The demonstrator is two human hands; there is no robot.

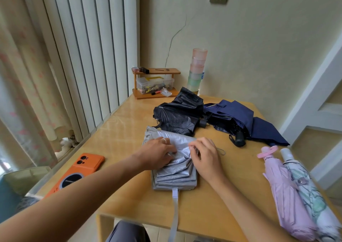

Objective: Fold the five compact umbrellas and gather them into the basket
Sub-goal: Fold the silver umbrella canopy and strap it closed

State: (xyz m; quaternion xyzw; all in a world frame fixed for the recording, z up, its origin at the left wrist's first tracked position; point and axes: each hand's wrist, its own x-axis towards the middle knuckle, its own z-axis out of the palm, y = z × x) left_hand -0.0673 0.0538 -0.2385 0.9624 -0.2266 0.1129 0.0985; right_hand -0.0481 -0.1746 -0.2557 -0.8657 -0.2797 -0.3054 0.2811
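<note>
A person works at a wooden table (127,130), both hands on a silver umbrella (174,175) that lies flat at the table's middle, its canopy pleated into stacked folds at the near end. The left hand (159,151), a ring on one finger, pinches the silver cloth with curled fingers, while the right hand (205,158) grips the gathered folds just beside it, fingertips tucked into the fabric. The umbrella's closing strap (174,214) hangs over the near edge of the table. Behind the hands, a black umbrella (177,115) sits crumpled and loose, touching a navy umbrella (238,119) whose canopy spreads toward the right edge. At the right, a pink umbrella (285,191) and a white patterned umbrella (307,186) lie side by side, touching, both rolled up. An orange phone (77,173) lies face down at the left edge. At the far end, against the wall, stand a small wooden rack (155,83) and a stack of pastel cups (197,69).
</note>
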